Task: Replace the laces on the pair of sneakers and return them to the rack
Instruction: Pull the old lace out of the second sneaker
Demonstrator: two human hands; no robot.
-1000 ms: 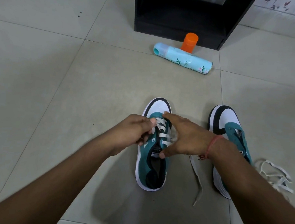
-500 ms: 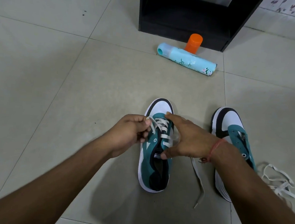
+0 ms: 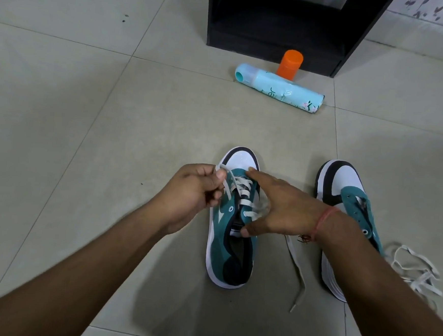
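Two teal, white and black sneakers stand on the tiled floor, toes pointing away from me. The left sneaker (image 3: 231,250) carries a white lace (image 3: 241,189) threaded through its upper eyelets. My left hand (image 3: 193,192) pinches one end of that lace at the shoe's left side. My right hand (image 3: 281,207) lies over the shoe's right side, forefinger stretched to the toe end and thumb on the tongue. The lace's other end (image 3: 296,274) trails on the floor. The right sneaker (image 3: 345,193) has bare eyelets, and my right forearm covers its heel.
A black rack (image 3: 287,24) stands open at the back. In front of it a light-blue spray can (image 3: 279,89) lies on its side, with an orange cap (image 3: 290,64) upright behind it. A loose pile of white lace (image 3: 416,270) lies right of the right sneaker.
My left hand has drawn the lace end up and out to the left. My right hand has stayed on the left sneaker.
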